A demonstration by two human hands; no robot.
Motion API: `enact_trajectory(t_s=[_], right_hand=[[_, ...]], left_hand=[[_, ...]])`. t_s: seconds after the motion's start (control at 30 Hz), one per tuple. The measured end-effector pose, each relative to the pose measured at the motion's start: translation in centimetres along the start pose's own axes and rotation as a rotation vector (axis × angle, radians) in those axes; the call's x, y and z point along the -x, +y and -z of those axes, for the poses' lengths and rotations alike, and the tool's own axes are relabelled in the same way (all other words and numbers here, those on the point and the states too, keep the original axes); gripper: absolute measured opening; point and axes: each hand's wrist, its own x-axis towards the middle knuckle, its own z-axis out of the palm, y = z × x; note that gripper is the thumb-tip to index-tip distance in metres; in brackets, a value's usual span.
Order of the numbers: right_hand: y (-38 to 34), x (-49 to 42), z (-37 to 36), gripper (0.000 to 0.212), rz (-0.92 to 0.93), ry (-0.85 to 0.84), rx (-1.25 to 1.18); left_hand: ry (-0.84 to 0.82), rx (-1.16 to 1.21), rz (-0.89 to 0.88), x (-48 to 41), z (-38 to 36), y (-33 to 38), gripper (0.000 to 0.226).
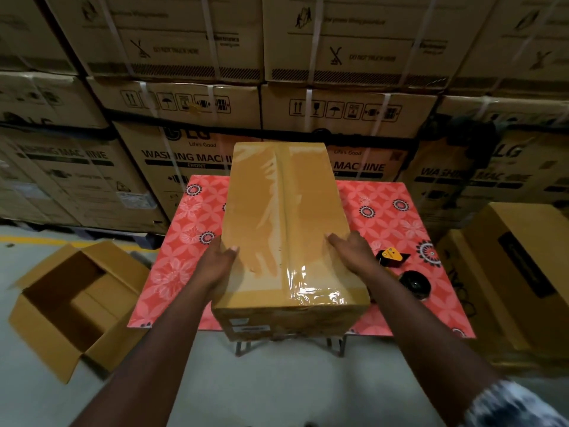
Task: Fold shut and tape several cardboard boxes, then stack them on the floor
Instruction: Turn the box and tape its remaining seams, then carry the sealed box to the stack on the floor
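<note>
Both long sides are gripped: my left hand (pixel 220 260) clasps the taped box (pixel 286 211) at its left top edge, thumb on top and fingers down the side, while my right hand (pixel 351 249) curls over the right edge. It lies lengthwise on the table (pixel 191 241), near end overhanging toward six. Sealing looks done, so I judge this the carry to the floor (pixel 277 380). An open box (pixel 70 303) sits at eight, a closed carton (pixel 517 272) at three, the tape dispenser (pixel 392 258) and tape roll (pixel 414 285) near my right wrist; the clearest room is at six, so I'd lift level first
</note>
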Motion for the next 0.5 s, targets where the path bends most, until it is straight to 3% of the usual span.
enact_trajectory(t_s=[0.17,0.5], right_hand=[[-1.9,-3.4,0.1,0.056,0.001,0.028,-0.062],[-2.8,-7.9,0.7,0.057,-0.044,-0.059,-0.258]], left_hand=[[-0.017,-0.054,0.019,-3.6,-1.3,2.4,0.058],[0.042,-0.15,-0.011,-9.3,-1.0,3.7,0.059]])
